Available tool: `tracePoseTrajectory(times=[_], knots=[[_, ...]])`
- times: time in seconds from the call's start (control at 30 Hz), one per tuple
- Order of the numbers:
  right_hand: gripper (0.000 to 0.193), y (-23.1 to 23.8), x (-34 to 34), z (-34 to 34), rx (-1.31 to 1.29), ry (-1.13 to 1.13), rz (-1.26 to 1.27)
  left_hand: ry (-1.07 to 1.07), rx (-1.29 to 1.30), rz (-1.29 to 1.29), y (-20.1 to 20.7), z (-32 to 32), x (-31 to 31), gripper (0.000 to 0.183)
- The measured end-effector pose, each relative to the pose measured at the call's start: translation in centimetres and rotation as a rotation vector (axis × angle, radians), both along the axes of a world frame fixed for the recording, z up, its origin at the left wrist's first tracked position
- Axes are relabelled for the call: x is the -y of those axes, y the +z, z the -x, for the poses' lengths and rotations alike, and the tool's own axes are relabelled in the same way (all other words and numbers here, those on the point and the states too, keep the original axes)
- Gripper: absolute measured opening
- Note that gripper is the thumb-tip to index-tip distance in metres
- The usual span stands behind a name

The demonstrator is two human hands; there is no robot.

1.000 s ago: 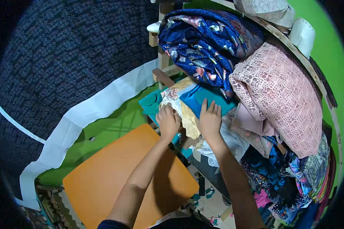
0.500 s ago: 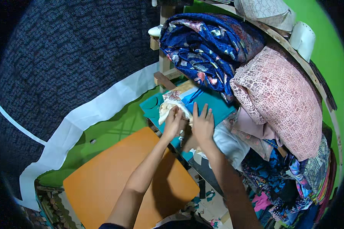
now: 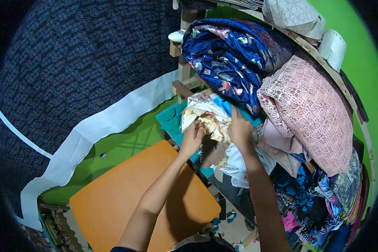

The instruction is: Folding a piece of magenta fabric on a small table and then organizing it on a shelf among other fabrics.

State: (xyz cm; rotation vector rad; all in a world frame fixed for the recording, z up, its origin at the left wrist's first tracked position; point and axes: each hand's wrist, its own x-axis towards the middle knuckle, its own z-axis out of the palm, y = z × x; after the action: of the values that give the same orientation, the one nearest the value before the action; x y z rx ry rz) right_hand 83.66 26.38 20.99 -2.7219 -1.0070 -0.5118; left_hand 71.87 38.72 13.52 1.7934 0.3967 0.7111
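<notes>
A cream cloth with a brownish pattern [image 3: 212, 122] lies bunched between my hands, on top of teal material [image 3: 171, 119]. My left hand [image 3: 192, 138] is closed on its near left edge, the fingertips tucked into the folds. My right hand [image 3: 240, 129] grips the cloth's right side between thumb and curled fingers, and its index finger stretches toward a bright blue piece [image 3: 227, 107]. White cloth [image 3: 235, 166] hangs just below my right wrist.
An orange board-like surface [image 3: 143, 193] lies in front at lower left. A dark patterned fabric with a white border [image 3: 96, 128] fills the left. Beyond my hands are a shiny blue fabric roll [image 3: 231, 63] and a pink lacy bundle [image 3: 311, 113]. Mixed fabrics [image 3: 298, 197] pile at right.
The cream cloth has been pulled up and spread wider between my hands. My right hand has shifted right, and its spread fingers have curled except the index finger.
</notes>
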Motion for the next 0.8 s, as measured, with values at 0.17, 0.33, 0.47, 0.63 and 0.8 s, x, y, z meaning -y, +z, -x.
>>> tracePoseTrajectory(times=[0.17,0.33,0.47,0.63,0.8], knots=[[0.068,0.1,0.5,0.2,-0.07,0.047,0.023,0.017,0.045,-0.066,-0.6,-0.3,-0.2,0.035],[0.08,-2.4,1.3,1.8,0.015,0.147,0.092,0.079,0.09,-0.229,0.3,-1.0,0.8,0.034],[0.093,-1.6,1.1,2.8,-0.087,0.138,0.049,0.148,0.015,-0.345,-0.5,-1.5,0.9,0.038],[0.086,-2.1,1.3,2.3,0.068,0.118,0.037,0.219,-0.008,-0.333,-0.2,-2.7,1.2,0.039],[0.072,-3.8,1.0,0.7,0.263,0.08,0.089,0.221,-0.099,-0.445,0.9,-3.5,0.3,0.041]])
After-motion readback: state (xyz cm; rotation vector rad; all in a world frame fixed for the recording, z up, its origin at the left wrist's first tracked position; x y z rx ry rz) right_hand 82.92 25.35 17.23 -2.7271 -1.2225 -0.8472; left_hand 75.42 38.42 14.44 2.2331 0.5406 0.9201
